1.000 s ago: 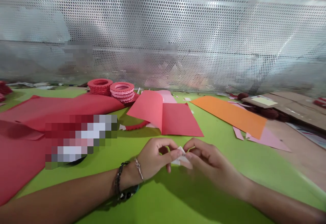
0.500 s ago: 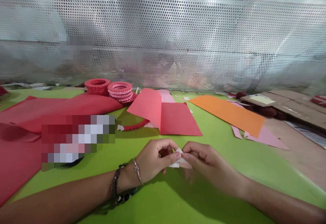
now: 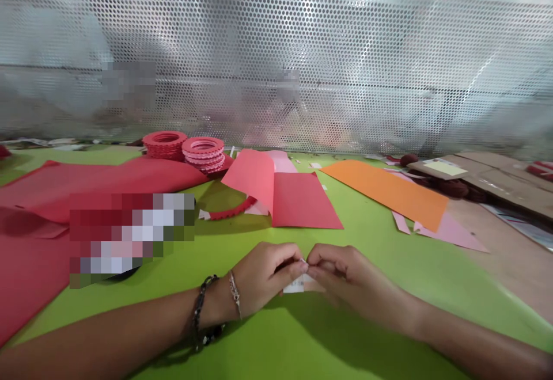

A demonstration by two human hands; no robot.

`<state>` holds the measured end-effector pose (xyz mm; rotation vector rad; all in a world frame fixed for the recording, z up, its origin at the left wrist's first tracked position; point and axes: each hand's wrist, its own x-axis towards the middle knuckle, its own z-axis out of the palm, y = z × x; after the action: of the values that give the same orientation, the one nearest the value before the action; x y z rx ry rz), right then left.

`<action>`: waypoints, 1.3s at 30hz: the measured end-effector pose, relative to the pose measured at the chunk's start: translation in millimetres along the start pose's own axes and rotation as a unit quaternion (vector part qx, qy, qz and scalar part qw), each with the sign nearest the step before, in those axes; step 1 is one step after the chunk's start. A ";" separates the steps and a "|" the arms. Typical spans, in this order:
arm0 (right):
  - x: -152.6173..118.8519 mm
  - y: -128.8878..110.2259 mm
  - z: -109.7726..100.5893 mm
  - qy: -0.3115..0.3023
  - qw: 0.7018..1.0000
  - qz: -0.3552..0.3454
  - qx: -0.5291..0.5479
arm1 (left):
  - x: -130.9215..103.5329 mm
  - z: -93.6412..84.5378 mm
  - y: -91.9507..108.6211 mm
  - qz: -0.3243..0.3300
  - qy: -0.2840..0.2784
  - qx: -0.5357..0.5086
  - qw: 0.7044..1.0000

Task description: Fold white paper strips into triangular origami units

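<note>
Your left hand (image 3: 274, 270) and right hand (image 3: 354, 282) pinch a small white paper piece (image 3: 295, 284) above a green tabletop (image 3: 242, 351).
Dark print marks the paper, too small to read; two stacks of scalloped rings (image 3: 165, 145) stand beyond your left hand, one orange sheet (image 3: 389, 193) beyond your right.

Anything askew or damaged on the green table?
Slightly untidy: orange sheet lies crooked over a pink sheet with ragged cuts, right of center; small white paper scraps litter the tabletop. No spill visible.
</note>
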<state>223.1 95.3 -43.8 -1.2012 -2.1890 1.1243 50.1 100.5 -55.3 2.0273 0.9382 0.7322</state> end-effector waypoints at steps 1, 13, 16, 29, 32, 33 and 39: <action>0.2 -0.4 0.2 0.001 1.000 -0.004 -0.002 | 0.0 -0.3 0.1 0.007 0.003 0.006 1.000; -1.7 0.1 7.1 -0.005 1.000 -0.025 0.016 | -0.9 0.1 -5.6 -0.030 -0.033 -0.062 0.997; -2.2 2.7 4.6 0.018 0.996 -0.059 -0.061 | -0.6 -0.7 -3.5 -0.052 -0.046 -0.108 0.992; -4.6 -6.2 -4.2 0.116 0.971 -0.174 -0.116 | -0.5 4.4 2.4 -0.090 -0.081 -0.210 0.970; -2.8 -10.2 -1.7 0.089 0.992 -0.062 0.062 | -4.1 5.9 1.4 -0.035 -0.049 -0.171 0.983; -2.0 -10.9 -1.1 0.069 0.990 -0.038 0.116 | -5.3 5.7 1.2 -0.008 -0.050 -0.145 0.988; -1.0 -11.4 2.0 -0.002 0.970 0.013 0.242 | -6.6 4.0 3.9 -0.002 -0.044 0.016 0.999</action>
<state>216.5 90.1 -35.8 -1.0072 -1.7525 1.5546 50.8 91.9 -55.3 2.0672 0.9077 0.6249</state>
